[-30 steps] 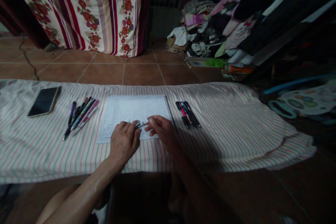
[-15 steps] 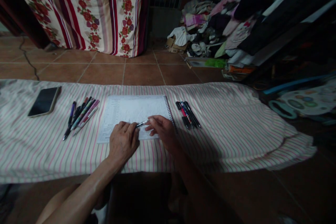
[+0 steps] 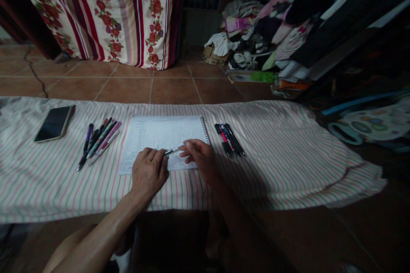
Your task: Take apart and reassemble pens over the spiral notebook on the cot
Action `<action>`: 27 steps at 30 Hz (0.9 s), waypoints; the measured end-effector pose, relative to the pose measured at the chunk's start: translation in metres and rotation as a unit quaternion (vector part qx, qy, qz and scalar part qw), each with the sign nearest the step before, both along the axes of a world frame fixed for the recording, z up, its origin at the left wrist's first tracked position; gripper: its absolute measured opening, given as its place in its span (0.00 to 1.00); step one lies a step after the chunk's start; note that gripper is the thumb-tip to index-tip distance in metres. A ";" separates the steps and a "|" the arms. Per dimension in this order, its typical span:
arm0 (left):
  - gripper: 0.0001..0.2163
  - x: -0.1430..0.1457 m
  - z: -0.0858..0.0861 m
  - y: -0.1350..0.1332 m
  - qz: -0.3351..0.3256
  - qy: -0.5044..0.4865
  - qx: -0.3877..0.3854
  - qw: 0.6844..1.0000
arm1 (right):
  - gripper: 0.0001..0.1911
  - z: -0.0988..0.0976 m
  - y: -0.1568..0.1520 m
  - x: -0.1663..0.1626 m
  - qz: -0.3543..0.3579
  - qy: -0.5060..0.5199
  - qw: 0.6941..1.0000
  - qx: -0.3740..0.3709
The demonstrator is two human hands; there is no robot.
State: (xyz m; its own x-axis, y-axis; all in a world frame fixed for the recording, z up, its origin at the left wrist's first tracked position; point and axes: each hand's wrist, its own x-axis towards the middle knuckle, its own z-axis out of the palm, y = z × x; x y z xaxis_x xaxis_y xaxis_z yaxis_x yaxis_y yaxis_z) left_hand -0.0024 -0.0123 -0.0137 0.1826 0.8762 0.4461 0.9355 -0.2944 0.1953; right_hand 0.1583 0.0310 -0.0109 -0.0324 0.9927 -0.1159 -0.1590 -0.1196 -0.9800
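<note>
A slim pen [image 3: 172,151] with a dark left part and a pale right part spans the gap between my hands, above a spiral notebook [image 3: 163,130]. My left hand [image 3: 149,168] is closed round the pen's dark end, its side resting over the notebook's lower edge. At the pale end, my right hand [image 3: 201,156] pinches with thumb and forefinger, the other fingers loosely bent. The page carries faint print along its left side. Part of the pen is hidden inside my left fingers.
Several pens [image 3: 101,140] lie left of the notebook, with a phone [image 3: 55,123] beyond them. More pens [image 3: 230,140] lie right of the spiral binding. A striped cloth [image 3: 288,153] covers the low table. Clothes [image 3: 269,25] are heaped on the floor behind.
My hands have drawn slightly apart, the left a little to the left and the right a little to the right. More of the pen shows between them.
</note>
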 end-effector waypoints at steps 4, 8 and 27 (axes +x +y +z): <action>0.11 -0.001 -0.001 0.000 -0.001 0.003 0.002 1.000 | 0.19 -0.001 0.001 0.002 -0.002 0.000 1.000 0.002; 0.11 -0.002 -0.001 0.000 0.002 0.005 0.002 1.000 | 0.19 -0.002 0.002 0.002 -0.009 -0.005 1.000 -0.002; 0.12 -0.006 0.004 0.000 0.028 0.008 0.012 0.999 | 0.09 -0.008 0.011 0.022 -0.047 -0.386 0.878 0.279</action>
State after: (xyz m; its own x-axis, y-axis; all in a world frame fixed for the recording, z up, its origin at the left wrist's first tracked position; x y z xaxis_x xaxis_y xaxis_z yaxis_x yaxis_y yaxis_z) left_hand -0.0080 -0.0121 -0.0102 0.1404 0.8747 0.4639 0.9538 -0.2451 0.1735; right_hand 0.1799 0.0416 -0.0186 -0.0729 0.8960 0.4380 0.5947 0.3916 -0.7021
